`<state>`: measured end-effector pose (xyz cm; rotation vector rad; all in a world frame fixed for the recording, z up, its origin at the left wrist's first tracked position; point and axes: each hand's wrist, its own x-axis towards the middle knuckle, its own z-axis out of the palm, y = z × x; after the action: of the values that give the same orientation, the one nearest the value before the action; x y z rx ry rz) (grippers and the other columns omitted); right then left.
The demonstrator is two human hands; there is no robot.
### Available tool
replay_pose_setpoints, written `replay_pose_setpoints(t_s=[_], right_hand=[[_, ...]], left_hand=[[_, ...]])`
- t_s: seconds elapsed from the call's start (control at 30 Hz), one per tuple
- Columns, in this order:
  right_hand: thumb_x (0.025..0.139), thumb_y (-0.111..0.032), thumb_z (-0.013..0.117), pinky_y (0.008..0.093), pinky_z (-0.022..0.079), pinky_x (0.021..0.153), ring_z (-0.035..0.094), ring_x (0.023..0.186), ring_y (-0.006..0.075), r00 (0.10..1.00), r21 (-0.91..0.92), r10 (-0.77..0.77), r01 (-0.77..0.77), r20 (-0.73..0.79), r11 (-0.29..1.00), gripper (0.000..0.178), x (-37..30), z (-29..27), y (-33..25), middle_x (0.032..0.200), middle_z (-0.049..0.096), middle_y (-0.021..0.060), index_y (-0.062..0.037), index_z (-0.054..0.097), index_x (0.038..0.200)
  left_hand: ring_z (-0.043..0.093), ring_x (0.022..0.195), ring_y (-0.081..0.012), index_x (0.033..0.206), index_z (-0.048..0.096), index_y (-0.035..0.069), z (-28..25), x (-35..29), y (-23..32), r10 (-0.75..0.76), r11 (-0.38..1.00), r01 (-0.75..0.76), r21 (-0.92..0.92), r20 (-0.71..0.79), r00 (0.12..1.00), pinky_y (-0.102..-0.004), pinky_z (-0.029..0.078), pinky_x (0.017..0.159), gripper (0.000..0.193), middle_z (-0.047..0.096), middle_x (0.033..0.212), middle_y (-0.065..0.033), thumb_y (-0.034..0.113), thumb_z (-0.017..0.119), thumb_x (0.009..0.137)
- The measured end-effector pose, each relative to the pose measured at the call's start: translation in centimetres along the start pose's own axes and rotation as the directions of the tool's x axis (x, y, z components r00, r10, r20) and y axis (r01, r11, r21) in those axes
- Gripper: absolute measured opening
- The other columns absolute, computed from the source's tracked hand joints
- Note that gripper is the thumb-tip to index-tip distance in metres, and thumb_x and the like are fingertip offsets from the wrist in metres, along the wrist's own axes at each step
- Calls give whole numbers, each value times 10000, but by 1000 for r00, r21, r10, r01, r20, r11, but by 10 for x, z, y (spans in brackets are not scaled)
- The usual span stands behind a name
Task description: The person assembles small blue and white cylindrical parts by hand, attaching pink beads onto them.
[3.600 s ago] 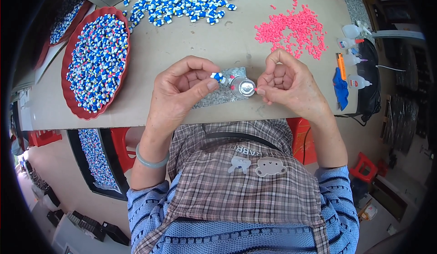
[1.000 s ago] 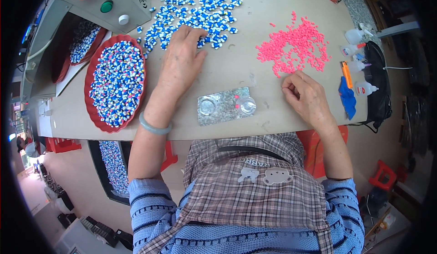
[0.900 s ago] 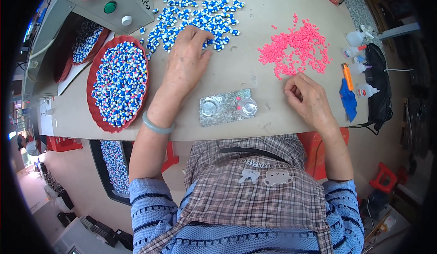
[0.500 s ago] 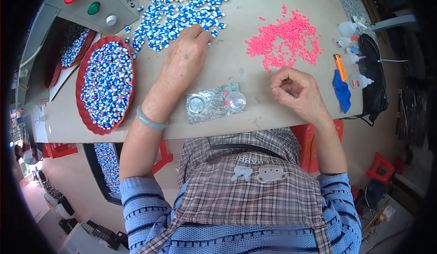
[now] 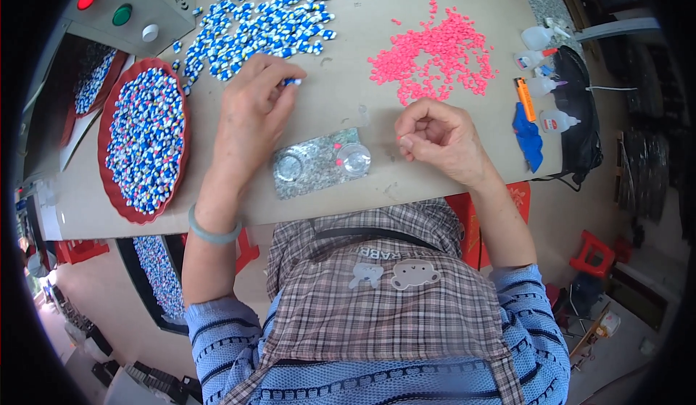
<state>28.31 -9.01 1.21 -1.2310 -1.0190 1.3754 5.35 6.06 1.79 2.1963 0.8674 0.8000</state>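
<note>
A small blue-and-white piece (image 5: pixel 291 81) is pinched between the thumb and fingers of my left hand (image 5: pixel 250 111), just below a scattered heap of like pieces (image 5: pixel 254 31). My right hand (image 5: pixel 442 140) is closed in a pinch near the spread of small pink pieces (image 5: pixel 435 57); a speck of pink shows at its fingertips. Between my hands lies a speckled rectangular plate (image 5: pixel 315 173) bearing two clear round dishes, the left dish (image 5: pixel 288 167) and the right dish (image 5: pixel 354 160). Two pink bits sit at the right dish's left edge.
A red scalloped tray (image 5: pixel 109 158) full of blue-and-white pieces stands left, by a grey machine (image 5: pixel 134 13) with buttons. Small bottles (image 5: pixel 558 121), an orange lighter (image 5: pixel 525 99), a blue cloth-like piece (image 5: pixel 527 140) and a black bag (image 5: pixel 583 108) line the right edge.
My left hand has drawn back from the heap toward me, a blue-and-white piece now showing in its fingers. My right hand stays pinched. The whole view has shifted slightly.
</note>
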Motion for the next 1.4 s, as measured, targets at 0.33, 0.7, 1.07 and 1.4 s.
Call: replay_pose_setpoints(t_s=[0.33,0.7,1.07,1.4], right_hand=[[875,40,653,225,542,670,632,738,87,998,-6,-23,24,52,1000,109,3,-3,3,830,655,43,19,658,982],[863,29,695,230,552,613,645,699,89,992,30,95,-98,87,995,189,5,13,-20,832,667,65,-26,549,970],[841,71,692,228,543,588,645,680,104,987,-83,140,-134,81,988,275,6,27,-28,815,668,117,-57,462,921],[855,21,707,221,543,582,643,727,79,995,-266,99,-91,17,960,258,0,37,-37,792,643,51,-42,462,905]], left_hand=[[598,883,-80,1033,698,-28,0,-32,7,-242,827,245,-506,73,968,-218,505,767,141,618,1042,-44,-21,619,916],[612,896,-84,1100,665,-39,-1,-49,14,-287,689,275,-670,96,953,-202,504,784,215,604,1054,-45,-68,641,889],[622,950,-114,1082,657,-51,-3,-59,18,-321,599,309,-739,132,938,-229,524,850,214,605,1071,-66,-85,648,871],[612,927,-120,1039,653,-53,-5,-62,25,-299,625,285,-727,114,947,-240,518,815,197,599,1049,-72,-91,664,847]])
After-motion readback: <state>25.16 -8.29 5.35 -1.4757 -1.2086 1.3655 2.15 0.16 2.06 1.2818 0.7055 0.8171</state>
